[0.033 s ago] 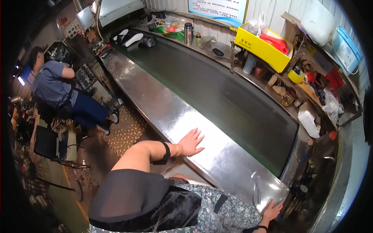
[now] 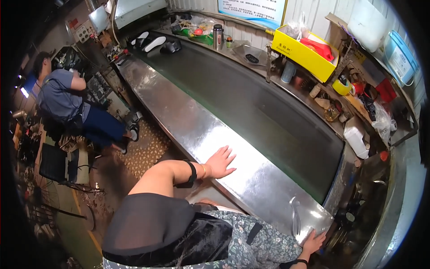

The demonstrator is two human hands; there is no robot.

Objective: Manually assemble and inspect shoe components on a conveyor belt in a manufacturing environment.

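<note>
Left hand point(image 2: 220, 162) lies flat, palm down, fingers spread and empty, on the near steel rim of the long table point(image 2: 192, 130); wrist carries a thin bangle, forearm a black band point(image 2: 191, 174). Right hand point(image 2: 313, 243) is at 5 o'clock in frame, fingers open and pressed against the near right corner of the same steel rim, gripping nothing. Clear plastic piece point(image 2: 294, 216) lies on the steel just at 10 o'clock from the right hand, apart from it. Between the two hands the rim is bright, scuffed metal. Beyond the rim, toward 1 o'clock from the left hand, runs a wide dark belt surface point(image 2: 264, 107) along the table's length. At the belt's far end, about 11 o'clock, white shoe insoles point(image 2: 154, 43) and a dark shoe part point(image 2: 171, 46) rest on it. Far side of the belt, 12 to 2 o'clock: a metal flask point(image 2: 217, 36), a yellow bin point(image 2: 305, 53) with a red item inside, a white jug point(image 2: 356, 138), assorted small clutter. At 9 o'clock, well apart on the floor side, another person point(image 2: 62, 101) in a grey shirt and blue trousers sits facing away; a patterned mat point(image 2: 145, 150) lies on the floor between that person and the table.
</note>
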